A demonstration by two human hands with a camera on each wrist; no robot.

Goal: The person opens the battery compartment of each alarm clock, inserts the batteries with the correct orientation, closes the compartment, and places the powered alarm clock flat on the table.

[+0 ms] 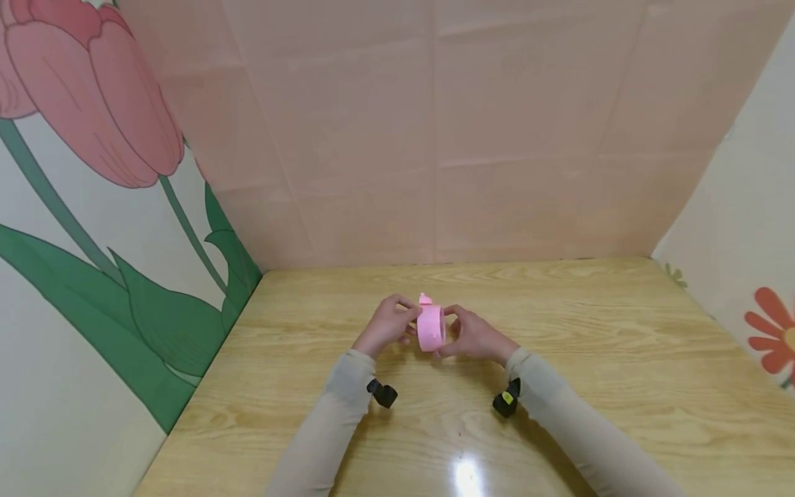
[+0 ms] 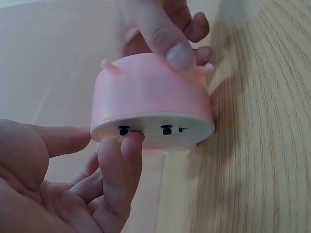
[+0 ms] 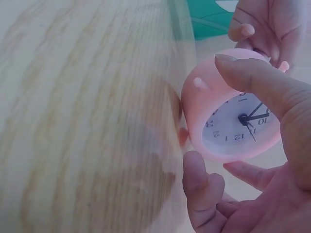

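A pink alarm clock (image 1: 430, 330) is held between both hands just over the table. It has short feet, and in the right wrist view its white dial (image 3: 235, 124) carries dark numerals and hands. My right hand (image 1: 477, 336) grips the clock's body, with the thumb and a finger on opposite sides. On the other side, my left hand (image 1: 391, 323) touches the rim and has curled fingertips at a black knob (image 2: 124, 130) on the white back. A second black knob (image 2: 167, 129) and a small black switch (image 2: 181, 130) sit beside it.
The wooden table (image 1: 298, 324) spreads under both arms. A pink sheet (image 1: 435, 138) covers the wall behind it. Painted tulips (image 1: 105, 96) decorate the left wall, and an orange flower (image 1: 773, 331) the right. Each wrist bears a black camera (image 1: 382, 393).
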